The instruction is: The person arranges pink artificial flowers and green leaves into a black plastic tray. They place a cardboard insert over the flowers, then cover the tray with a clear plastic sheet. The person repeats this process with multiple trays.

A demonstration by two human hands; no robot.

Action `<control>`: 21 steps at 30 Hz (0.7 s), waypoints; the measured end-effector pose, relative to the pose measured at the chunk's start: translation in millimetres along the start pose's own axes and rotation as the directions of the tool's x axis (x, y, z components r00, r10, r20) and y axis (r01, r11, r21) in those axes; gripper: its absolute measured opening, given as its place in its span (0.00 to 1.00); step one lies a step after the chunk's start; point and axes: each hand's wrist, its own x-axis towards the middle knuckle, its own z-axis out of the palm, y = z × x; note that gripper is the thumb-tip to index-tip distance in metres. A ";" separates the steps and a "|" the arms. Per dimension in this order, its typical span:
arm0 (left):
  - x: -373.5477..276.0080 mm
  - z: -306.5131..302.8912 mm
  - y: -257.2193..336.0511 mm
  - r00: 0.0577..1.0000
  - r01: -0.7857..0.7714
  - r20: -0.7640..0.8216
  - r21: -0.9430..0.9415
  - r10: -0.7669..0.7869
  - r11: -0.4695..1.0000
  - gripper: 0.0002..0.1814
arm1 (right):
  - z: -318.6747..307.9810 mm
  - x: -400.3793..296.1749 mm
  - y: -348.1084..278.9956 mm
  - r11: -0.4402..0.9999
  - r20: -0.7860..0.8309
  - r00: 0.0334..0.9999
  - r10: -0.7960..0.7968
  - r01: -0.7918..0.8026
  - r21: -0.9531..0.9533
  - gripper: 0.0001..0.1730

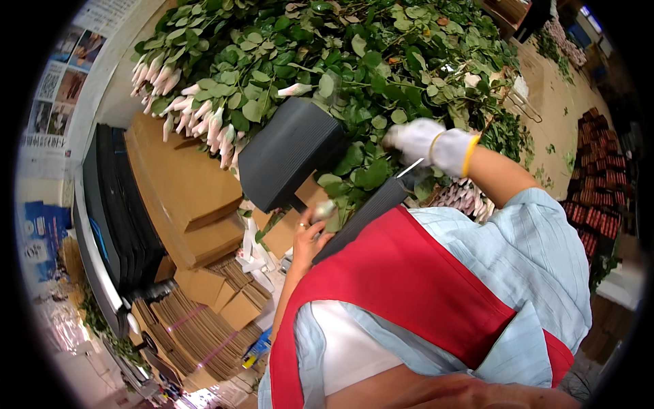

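My bare left hand (309, 237), with a ring on one finger, pinches a rose just under its pale, net-wrapped bud (324, 210); the leafy stem (375, 176) runs up to the right between two dark grey ribbed panels (294, 153). My right hand (414, 140), in a white glove with a yellow cuff edge, is blurred over the foliage near the upper end of the stem; what its fingers hold cannot be made out. A thin white strip (410, 167) shows just below it. Beyond lies a large heap of leafy roses (357, 66), several netted pink buds (209, 122) at its left.
Brown cardboard sheets (189, 179) and dark panels (115, 204) stand at left. Below them are bundled flat cartons (194, 327). More netted buds (462, 199) lie beside my right arm. Stacked dark bundles with red (600, 179) stand at far right, past a tan surface with leaf scraps (552, 112).
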 end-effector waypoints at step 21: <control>16.2 -8.3 13.8 0.973 0.192 0.123 0.054 -0.197 0.980 0.36 | -26.4 -7.9 -24.6 0.972 -0.316 0.948 -0.025 -0.050 -0.229 0.12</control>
